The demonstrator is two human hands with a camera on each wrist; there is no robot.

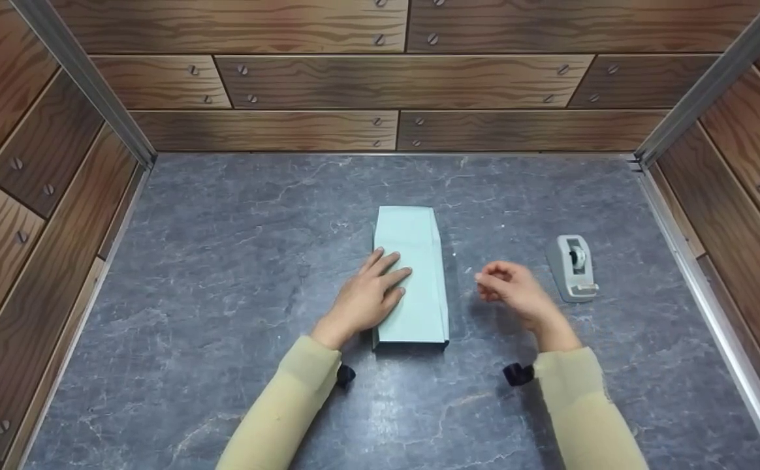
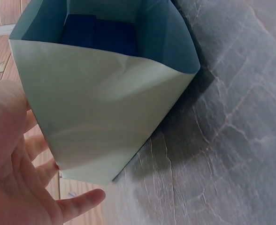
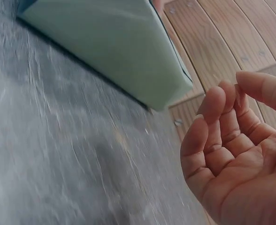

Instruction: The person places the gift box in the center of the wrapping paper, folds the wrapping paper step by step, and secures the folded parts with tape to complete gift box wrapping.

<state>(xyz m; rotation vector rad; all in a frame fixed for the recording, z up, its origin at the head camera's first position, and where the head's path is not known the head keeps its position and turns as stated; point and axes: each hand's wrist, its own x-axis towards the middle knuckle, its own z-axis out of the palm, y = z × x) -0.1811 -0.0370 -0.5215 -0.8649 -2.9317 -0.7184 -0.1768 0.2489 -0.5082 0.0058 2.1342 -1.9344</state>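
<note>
A pale green paper bag [image 1: 412, 281] lies on its side on the tabletop, its open end toward me. In the left wrist view, the darker blue inside of the bag [image 2: 100, 93] shows through that opening. My left hand [image 1: 373, 294] rests on the upper face along the left edge, fingers spread and fairly straight. To the right of the bag and apart from it, my right hand [image 1: 514, 290] is raised with thumb and index fingertip together. Between them, in the right wrist view, they pinch a small piece of clear tape [image 3: 240, 97]; the other fingers curl loosely.
A light grey tape dispenser [image 1: 574, 269] with a roll stands to the right of my right hand. Wood-patterned panels [image 1: 393, 81] wall in the grey marbled tabletop [image 1: 236, 248] at the back and both sides. Small white specks lie right of the bag.
</note>
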